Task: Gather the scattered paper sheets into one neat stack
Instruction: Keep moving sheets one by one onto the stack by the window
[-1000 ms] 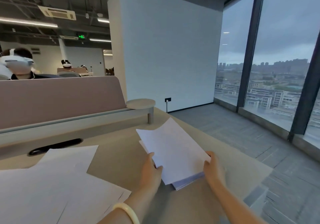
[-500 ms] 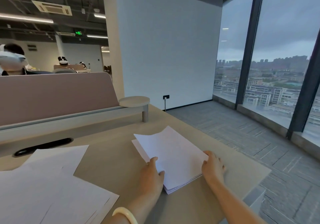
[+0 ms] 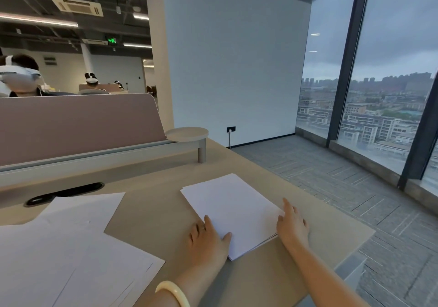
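Note:
A small stack of white paper sheets (image 3: pixel 233 208) lies flat on the beige desk (image 3: pixel 154 214), right of centre. My left hand (image 3: pixel 208 238) rests against the stack's near left edge, thumb on top of the paper, fingers spread on the desk. My right hand (image 3: pixel 291 225) presses flat against the stack's right edge, fingers extended. Neither hand lifts the stack. Several loose white sheets (image 3: pixel 71 247) lie overlapping and askew at the desk's left.
A pink-grey divider panel (image 3: pixel 78 126) and a rail with a small round shelf (image 3: pixel 187 133) run along the back. A black cable slot (image 3: pixel 64 193) sits behind the loose sheets. The desk's right edge drops to grey carpet. People sit beyond the divider.
The stack was held tilted up off the desk; it now lies flat. Both hands have slid from gripping its near corners to resting against its side edges.

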